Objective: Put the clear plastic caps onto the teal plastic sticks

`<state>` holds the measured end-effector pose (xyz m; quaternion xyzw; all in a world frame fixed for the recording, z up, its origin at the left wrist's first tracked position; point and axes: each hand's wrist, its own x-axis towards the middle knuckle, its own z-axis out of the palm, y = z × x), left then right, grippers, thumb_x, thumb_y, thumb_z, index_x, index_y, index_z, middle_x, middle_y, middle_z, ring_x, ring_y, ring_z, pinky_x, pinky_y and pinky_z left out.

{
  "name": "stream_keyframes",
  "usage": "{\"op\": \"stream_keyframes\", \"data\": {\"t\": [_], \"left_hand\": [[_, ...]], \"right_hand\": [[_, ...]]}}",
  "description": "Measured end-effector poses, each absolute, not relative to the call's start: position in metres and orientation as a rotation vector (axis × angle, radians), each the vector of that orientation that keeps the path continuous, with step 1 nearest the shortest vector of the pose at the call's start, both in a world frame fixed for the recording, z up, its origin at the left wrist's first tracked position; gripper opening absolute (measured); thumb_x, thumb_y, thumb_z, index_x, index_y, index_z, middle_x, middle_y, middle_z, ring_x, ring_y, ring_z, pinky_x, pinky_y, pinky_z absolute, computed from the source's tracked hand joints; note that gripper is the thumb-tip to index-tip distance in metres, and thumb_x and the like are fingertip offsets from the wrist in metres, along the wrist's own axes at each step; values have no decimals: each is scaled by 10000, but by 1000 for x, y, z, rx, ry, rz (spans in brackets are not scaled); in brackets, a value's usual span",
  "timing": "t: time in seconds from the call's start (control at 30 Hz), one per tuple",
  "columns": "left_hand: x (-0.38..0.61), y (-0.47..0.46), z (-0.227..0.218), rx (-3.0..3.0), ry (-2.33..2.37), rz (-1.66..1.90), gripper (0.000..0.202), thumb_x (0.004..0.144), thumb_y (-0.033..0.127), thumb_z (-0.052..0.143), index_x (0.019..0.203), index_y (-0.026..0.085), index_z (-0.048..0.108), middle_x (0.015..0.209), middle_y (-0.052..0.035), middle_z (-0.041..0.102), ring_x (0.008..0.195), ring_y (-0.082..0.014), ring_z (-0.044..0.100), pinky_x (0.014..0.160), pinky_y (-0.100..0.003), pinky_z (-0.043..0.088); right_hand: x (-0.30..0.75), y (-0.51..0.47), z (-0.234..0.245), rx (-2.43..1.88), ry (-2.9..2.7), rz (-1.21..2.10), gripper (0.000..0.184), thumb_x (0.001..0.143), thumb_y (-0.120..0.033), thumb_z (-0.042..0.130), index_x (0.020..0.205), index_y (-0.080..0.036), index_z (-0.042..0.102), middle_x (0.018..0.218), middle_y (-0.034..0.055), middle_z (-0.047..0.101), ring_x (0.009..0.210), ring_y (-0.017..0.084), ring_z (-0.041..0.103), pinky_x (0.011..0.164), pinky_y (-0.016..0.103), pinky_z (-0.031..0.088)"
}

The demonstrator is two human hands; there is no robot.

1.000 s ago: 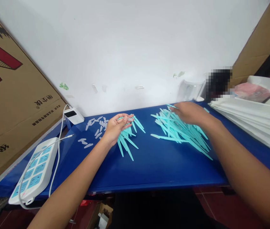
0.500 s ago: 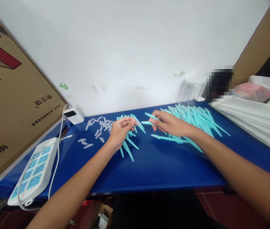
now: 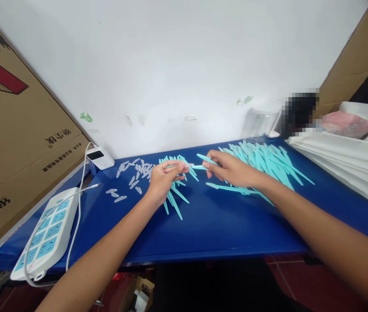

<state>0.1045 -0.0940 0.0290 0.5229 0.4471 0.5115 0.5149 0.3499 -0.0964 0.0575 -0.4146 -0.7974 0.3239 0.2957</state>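
Observation:
Between the thumb and fingers of my left hand (image 3: pixel 168 175) is a small clear plastic cap (image 3: pixel 189 165). My right hand (image 3: pixel 227 167) grips slim turquoise sticks that look like eyebrow razors; the tip of one razor (image 3: pixel 198 167) meets the cap, though how far it sits inside is too small to tell. A second razor (image 3: pixel 205 157) juts out above it from the same hand. Below and behind my left hand lies a bunch of turquoise razors (image 3: pixel 179 199). A larger heap of razors (image 3: pixel 265 160) spreads beyond my right hand. Loose clear caps (image 3: pixel 135 180) lie left of my left hand.
A blue-covered table (image 3: pixel 216 234) stands against a white wall. At left are a power strip (image 3: pixel 49 234), a white device with a dark screen (image 3: pixel 101 157), cables and a large cardboard box (image 3: pixel 24 130). A clear jar (image 3: pixel 263 121) and stacked white trays (image 3: pixel 340 169) are at right.
My left hand's cap has come right, up to the tip of the razor in my right hand, closing the small gap. My right hand has hardly moved.

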Motion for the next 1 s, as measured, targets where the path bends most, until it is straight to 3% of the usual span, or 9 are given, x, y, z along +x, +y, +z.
{"op": "stream_keyframes", "data": {"t": [0.3, 0.5, 0.77, 1.0], "left_hand": [[105, -94, 29, 1277, 1090, 1220, 419, 790, 464, 867, 1015, 133, 744, 1006, -162, 811, 1007, -286, 779, 806, -363, 632], [109, -98, 26, 1476, 1096, 1218, 397, 797, 489, 852, 959, 138, 764, 894, -139, 816, 870, -268, 786, 739, -354, 626], [115, -103, 26, 1479, 1055, 1169, 370, 787, 482, 860, 890, 144, 747, 872, -116, 822, 820, -245, 782, 741, -355, 627], [114, -105, 25, 1447, 1035, 1163, 365, 785, 469, 864, 869, 136, 741, 892, -133, 823, 803, -233, 777, 772, -365, 614]], "right_hand": [[352, -95, 57, -1122, -2119, 836, 364, 1052, -490, 493, 852, -211, 614, 777, 21, 618, 657, 159, 506, 639, 293, 368], [347, -98, 54, -1084, -2123, 848, 338, 1055, -460, 490, 849, -209, 585, 779, 18, 667, 644, 150, 530, 646, 294, 380], [336, -102, 49, -954, -1924, 1053, 199, 990, -390, 588, 944, -254, 450, 827, -2, 733, 514, 123, 478, 482, 264, 343], [333, -104, 46, -945, -1956, 963, 227, 978, -374, 629, 895, -247, 460, 795, -14, 734, 509, 113, 479, 504, 259, 358]]}}
